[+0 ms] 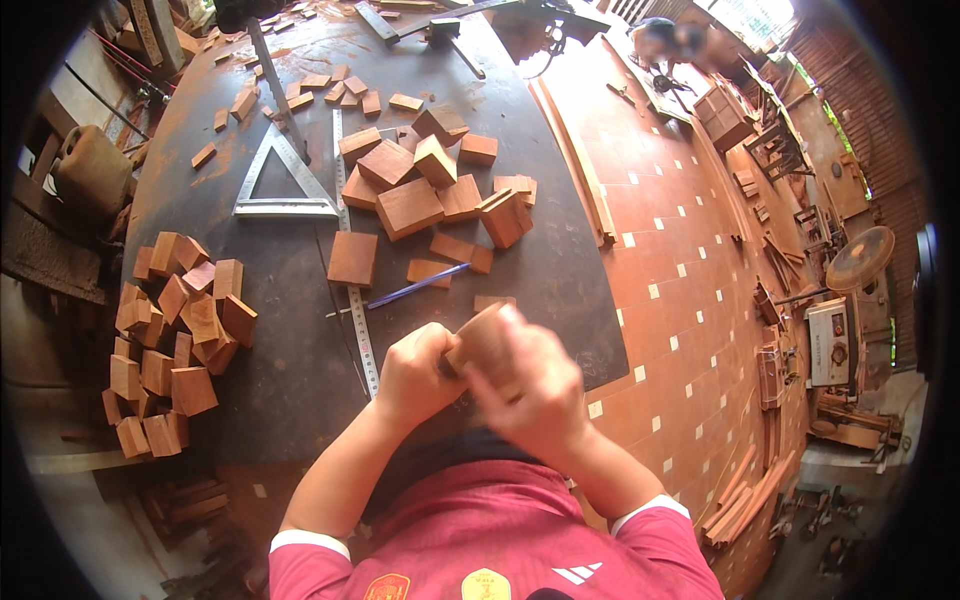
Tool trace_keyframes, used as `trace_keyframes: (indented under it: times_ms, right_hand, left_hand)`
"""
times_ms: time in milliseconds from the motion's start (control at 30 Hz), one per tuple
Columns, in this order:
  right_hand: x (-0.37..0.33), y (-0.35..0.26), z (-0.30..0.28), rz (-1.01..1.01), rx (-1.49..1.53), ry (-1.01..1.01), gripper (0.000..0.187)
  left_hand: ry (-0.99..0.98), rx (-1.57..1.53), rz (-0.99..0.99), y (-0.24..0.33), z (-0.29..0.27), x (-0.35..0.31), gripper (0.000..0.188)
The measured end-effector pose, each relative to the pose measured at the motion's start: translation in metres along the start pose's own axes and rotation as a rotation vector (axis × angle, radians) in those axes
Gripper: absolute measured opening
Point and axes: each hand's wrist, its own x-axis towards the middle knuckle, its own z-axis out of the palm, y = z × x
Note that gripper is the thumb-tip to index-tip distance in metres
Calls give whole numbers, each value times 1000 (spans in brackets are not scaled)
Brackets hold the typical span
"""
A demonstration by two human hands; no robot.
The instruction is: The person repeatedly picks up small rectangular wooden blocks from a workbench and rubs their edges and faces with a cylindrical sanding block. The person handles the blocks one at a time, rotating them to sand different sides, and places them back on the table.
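Observation:
Close to my body, over the table's near edge, a reddish-brown wooden block (484,338) is gripped in my right hand (545,385), which is slightly blurred. My left hand (415,365) is a fist against the block's left side. Something small and dark shows by its fingers, too hidden to name. Just beyond my hands lie a blue pen (418,285), a flat wooden piece (462,252) and a squarish block (352,258). A steel ruler (362,330) runs away from me, left of my hands. Farther off sits a loose heap of wooden blocks (408,208).
A stacked group of blocks (155,372) stands at the table's left edge. A metal triangle square (285,207) lies beyond it, with small offcuts (243,103) scattered farther back. Right of the dark table (540,300), long planks (575,160) rest beside the tiled floor (660,270). A person (655,45) is far back.

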Motion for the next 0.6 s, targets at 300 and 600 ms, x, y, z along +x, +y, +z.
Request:
trace_keyframes:
  times_ms: [300, 600]
  right_hand:
    - [-4, -11, 0, -26, -10, -28, 68]
    - [-10, -16, 4, -88, -10, -40, 65]
  left_hand:
    - [-18, 34, 39, -1, -2, 0, 33]
    - [3, 6, 49, -4, 0, -1, 33]
